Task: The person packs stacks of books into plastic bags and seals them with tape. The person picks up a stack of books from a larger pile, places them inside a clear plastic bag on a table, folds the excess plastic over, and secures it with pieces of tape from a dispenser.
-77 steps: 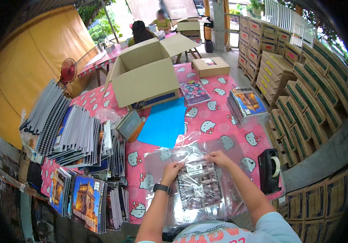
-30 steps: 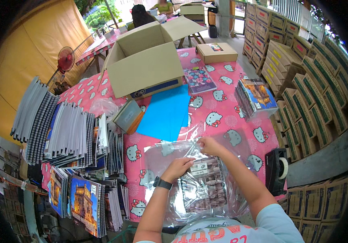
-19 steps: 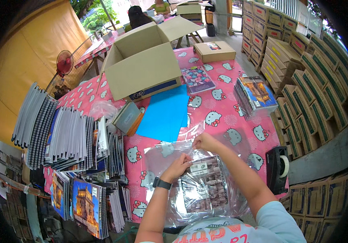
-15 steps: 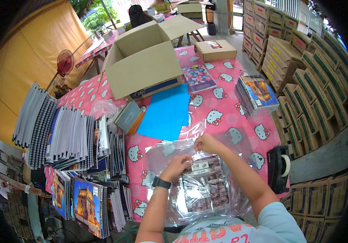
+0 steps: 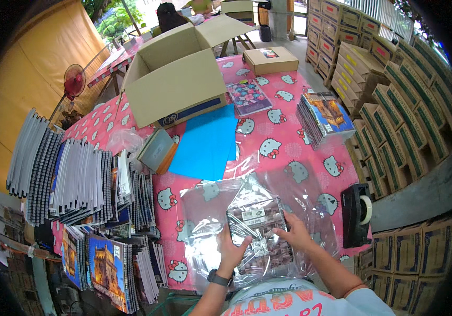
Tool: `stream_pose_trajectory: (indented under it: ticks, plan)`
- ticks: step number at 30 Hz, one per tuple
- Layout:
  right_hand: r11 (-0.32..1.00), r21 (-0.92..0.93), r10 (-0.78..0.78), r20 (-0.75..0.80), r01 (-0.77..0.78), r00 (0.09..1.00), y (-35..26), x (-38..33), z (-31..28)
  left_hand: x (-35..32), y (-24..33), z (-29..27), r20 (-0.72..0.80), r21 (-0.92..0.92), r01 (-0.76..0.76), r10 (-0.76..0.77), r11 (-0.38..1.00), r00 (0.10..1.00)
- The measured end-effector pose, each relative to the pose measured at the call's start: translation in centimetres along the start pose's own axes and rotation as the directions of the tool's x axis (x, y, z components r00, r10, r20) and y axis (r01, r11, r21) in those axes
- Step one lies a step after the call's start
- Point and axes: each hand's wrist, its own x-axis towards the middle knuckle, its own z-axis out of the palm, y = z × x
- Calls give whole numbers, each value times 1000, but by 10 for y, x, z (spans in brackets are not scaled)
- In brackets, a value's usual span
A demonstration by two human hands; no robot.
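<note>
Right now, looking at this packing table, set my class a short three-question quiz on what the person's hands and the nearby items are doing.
1. True or false: both the left hand and the right hand touch the stack of notebooks wrapped in clear plastic.
2. Which lies between the large open cardboard box and the plastic-wrapped stack? A) flat blue paper sheets B) black tape dispenser C) red standing fan
3. Fill in: the tape dispenser stands at the table's ____ edge, on the person's right-hand side.

Key: 1 true; 2 A; 3 right.
</note>
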Motion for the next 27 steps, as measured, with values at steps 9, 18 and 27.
stream_pose_trajectory:
  ticks: [9,18,27]
  plan:
    - [713,692,-169,14,113,986,-93,-32,-39,-25,88,-99,24,-790,-101,196,604,980]
    - [586,805,-243,283,-92,928,-48,-42,-30,-39,48,-100,153,-959,39,400,279,904]
    - [649,761,-247,194,13,949,-77,-34,-11,-34,67,-93,1,-916,-43,109,400,994]
